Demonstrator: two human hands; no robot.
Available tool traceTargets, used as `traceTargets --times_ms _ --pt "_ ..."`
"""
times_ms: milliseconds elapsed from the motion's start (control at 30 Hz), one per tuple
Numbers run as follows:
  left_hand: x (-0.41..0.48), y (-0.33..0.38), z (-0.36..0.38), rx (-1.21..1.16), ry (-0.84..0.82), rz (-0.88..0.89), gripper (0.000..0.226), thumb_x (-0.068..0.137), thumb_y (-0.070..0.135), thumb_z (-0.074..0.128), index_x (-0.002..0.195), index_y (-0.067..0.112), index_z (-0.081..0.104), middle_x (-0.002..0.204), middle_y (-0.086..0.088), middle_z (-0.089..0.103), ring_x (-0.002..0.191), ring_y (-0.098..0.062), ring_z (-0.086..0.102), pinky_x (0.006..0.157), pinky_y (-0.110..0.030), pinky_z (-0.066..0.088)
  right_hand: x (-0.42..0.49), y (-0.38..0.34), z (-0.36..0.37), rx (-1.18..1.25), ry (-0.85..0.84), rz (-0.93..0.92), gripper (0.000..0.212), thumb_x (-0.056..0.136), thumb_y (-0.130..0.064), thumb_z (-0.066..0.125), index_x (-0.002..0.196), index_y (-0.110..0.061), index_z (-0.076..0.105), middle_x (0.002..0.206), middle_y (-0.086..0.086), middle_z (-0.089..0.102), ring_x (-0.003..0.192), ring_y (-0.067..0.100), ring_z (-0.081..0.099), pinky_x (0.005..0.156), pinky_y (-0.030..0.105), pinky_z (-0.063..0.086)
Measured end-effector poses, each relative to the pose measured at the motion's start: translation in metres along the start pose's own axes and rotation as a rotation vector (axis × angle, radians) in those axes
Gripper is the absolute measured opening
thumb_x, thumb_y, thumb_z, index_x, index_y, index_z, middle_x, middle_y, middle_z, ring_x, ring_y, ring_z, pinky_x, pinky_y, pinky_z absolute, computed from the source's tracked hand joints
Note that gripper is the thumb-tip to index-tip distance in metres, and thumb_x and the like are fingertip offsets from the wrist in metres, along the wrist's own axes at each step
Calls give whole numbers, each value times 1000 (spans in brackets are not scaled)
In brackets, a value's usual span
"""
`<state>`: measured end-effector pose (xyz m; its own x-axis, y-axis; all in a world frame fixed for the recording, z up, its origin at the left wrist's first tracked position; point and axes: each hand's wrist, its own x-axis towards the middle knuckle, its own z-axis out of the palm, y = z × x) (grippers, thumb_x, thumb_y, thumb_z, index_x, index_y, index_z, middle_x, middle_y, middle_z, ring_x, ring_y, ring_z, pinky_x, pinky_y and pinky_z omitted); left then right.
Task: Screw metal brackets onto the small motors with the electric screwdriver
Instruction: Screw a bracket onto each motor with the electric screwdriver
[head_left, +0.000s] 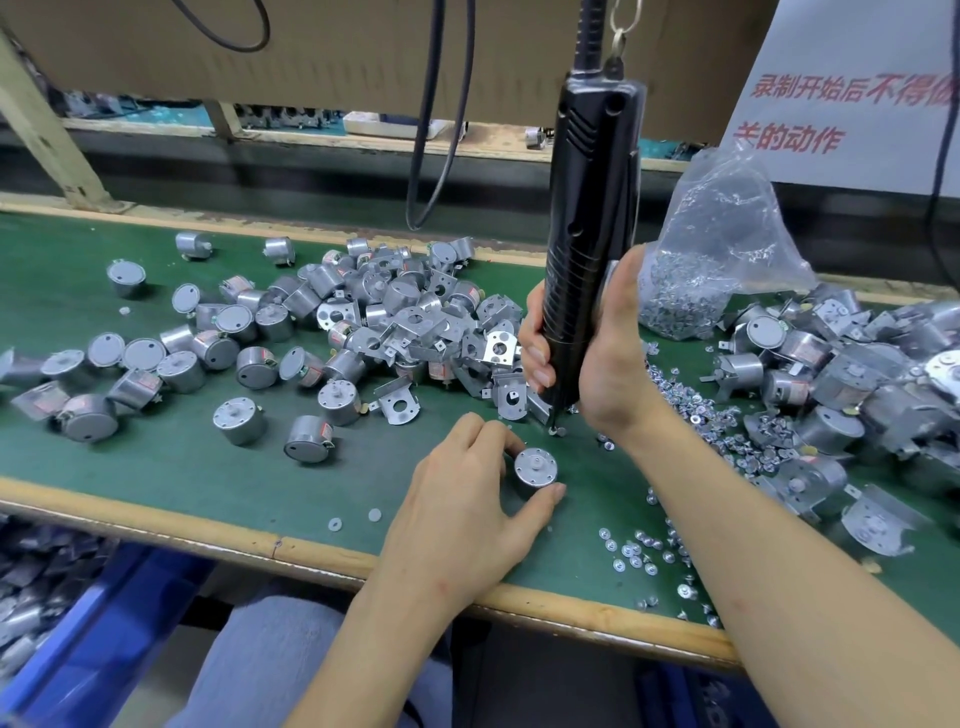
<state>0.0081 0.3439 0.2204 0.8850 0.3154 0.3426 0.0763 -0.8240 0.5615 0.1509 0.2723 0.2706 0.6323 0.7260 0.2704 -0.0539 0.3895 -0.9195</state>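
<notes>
Head view: left hand (467, 499) pinches bare motor (536, 467), no bracket yet; right hand (597, 353) clamped round electric screwdriver (587, 234), tip at screw (558, 430); unit barely begun.

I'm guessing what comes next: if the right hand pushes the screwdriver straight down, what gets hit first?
Probably the loose screw just under the screwdriver tip, then the mat; depth is unclear.

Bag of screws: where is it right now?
Head view, right of centre: the bag of screws sits on the green table, just behind the right hand gripping the screwdriver, with a pile of motors to its right.
</notes>
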Motion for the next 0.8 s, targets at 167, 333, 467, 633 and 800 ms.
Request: traceTargets --times_ms 167,333,467,633,800 --pt "0 0 0 -12 -1 7 34 79 53 67 93 24 57 82 14 40 75 -9 46 71 -28 42 0 0 -1 -26 14 -9 83 60 -100 43 69 -19 58 56 1 48 42 17 41 47 25 40" --pt "0 0 0 -18 7 10 35 79 53 68 93 24 57 82 15 40 75 -8 45 72 -28 43 0 0 -3 -42 2 -8 83 63 -100 42 69 -18 58 56 1 48 42 17 41 47 25 40" --pt "0 -2 1 -19 11 17 35 79 53 69 93 23 57 83 14 41 76 -9 47 73 -30 45 1 2 -4 -45 3 -4 83 64 -99 41 69 -18 58 56 1 48 42 17 41 47 25 40" --pt "2 0 0 -112 78 -41 46 78 65 61 96 22 60 81 14 45 82 -4 52 76 -15 40 2 2 -5 -33 3 8 84 62 -100 44 69 -17 57 56 1 48 41 17 40 46 23 39" --pt "21 -12 -8 -6 134 -77 32 90 36 64 119 22 58 109 9 52 75 -12 51 78 -29 44 2 4 -3 -16 -2 5 84 63 -99 43 69 -16 56 55 2 47 41 17 40 46 24 39"
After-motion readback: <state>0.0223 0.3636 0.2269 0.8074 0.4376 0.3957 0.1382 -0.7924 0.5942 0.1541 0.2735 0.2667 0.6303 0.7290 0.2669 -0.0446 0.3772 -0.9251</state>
